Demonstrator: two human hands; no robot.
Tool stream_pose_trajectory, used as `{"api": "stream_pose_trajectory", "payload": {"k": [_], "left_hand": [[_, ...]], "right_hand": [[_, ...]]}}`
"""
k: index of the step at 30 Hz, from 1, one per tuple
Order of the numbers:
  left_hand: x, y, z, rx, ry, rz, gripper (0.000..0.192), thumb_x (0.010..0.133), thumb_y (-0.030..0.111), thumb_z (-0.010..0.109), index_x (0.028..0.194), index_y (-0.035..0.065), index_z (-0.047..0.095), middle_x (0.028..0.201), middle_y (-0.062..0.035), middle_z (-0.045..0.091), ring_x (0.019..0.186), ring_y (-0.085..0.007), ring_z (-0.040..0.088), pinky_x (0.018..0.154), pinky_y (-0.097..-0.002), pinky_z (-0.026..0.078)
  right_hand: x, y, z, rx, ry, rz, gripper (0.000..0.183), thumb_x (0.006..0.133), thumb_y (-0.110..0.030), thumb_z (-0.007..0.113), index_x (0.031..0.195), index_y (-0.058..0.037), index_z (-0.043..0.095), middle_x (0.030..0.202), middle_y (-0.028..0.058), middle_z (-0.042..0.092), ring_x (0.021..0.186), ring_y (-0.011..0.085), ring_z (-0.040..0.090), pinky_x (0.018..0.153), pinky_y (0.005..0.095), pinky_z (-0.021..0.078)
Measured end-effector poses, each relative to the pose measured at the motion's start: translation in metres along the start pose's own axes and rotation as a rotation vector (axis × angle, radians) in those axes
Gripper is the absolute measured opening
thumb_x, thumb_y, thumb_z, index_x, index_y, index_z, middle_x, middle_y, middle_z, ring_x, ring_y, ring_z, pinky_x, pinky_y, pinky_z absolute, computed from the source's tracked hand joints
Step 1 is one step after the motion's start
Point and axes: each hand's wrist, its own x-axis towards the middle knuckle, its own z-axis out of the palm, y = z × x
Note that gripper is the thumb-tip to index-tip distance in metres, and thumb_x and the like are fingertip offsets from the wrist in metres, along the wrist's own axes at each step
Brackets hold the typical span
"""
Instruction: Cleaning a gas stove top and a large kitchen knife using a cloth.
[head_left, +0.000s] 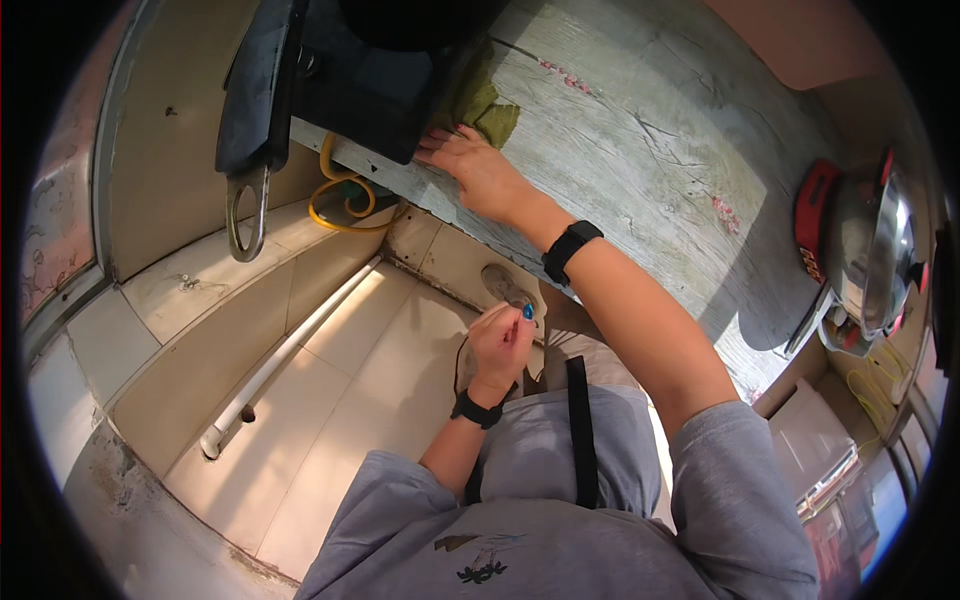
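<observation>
My right hand (469, 161) rests on the wood-patterned countertop (637, 165), against the near corner of a black glossy appliance (367, 97), perhaps a stove. Its fingers reach beside and partly behind that corner, so whether they grip anything is hidden. Just beyond the fingertips is an olive-green patch (499, 124), a cloth or a printed leaf. My left hand (499, 341) is curled into a fist in front of my body, below the counter edge. A shiny blue spot shows at its thumb tip, apparently a painted nail. Above the appliance's left side juts a black pan handle (259, 127) with a metal hanging loop.
A yellow hose (345, 225) loops below the counter. On the tiled floor (360, 405) a white pipe (300, 352) runs along a low ledge, near a small hole (247, 413). A lidded steel pot (855, 232) and a red item (814, 217) stand at the counter's right end.
</observation>
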Motion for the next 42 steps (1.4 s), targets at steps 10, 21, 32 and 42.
{"api": "stream_pose_trajectory", "payload": {"k": [10, 21, 32, 42], "left_hand": [[-0.055, 0.007, -0.105, -0.142, 0.474, -0.361, 0.026, 0.088, 0.009, 0.049, 0.064, -0.0005, 0.051, 0.055, 0.0032, 0.042, 0.052, -0.0040, 0.035, 0.049, -0.0202, 0.029], [-0.024, -0.014, -0.122, -0.510, 0.403, -0.654, 0.036, 0.096, 0.031, 0.038, 0.113, 0.0023, 0.051, 0.099, -0.0074, 0.055, 0.088, -0.0131, 0.052, 0.077, -0.0266, 0.042], [0.031, 0.038, -0.060, -0.430, -0.362, -0.519, 0.042, 0.092, 0.019, 0.048, 0.131, 0.0032, 0.039, 0.121, -0.0098, 0.052, 0.100, -0.0146, 0.055, 0.081, -0.0256, 0.044], [0.029, 0.039, -0.054, -0.363, -0.445, -0.522, 0.040, 0.091, 0.012, 0.048, 0.129, 0.0042, 0.041, 0.114, -0.0109, 0.056, 0.089, -0.0115, 0.057, 0.077, -0.0231, 0.044]], "right_hand": [[-0.065, -0.125, 0.154, 0.572, 0.084, 0.397, 0.045, 0.072, 0.011, 0.041, 0.114, 0.0003, 0.051, 0.111, 0.0227, 0.055, 0.109, 0.0360, 0.049, 0.107, 0.0416, 0.0255], [-0.049, -0.150, 0.046, 0.572, -0.177, 0.178, 0.029, 0.090, -0.010, 0.044, 0.117, -0.0013, 0.049, 0.112, 0.0166, 0.057, 0.106, 0.0312, 0.052, 0.092, 0.0364, 0.0392], [-0.179, -0.111, -0.137, 1.416, 0.677, 0.710, 0.030, 0.095, -0.019, 0.040, 0.114, 0.0013, 0.049, 0.108, 0.0096, 0.057, 0.098, 0.0177, 0.056, 0.086, 0.0315, 0.0450], [-0.318, 0.006, -0.212, -0.052, 0.774, 1.246, 0.053, 0.088, -0.043, 0.048, 0.109, 0.0049, 0.055, 0.097, 0.0140, 0.062, 0.094, 0.0220, 0.059, 0.084, 0.0309, 0.0450]]}}
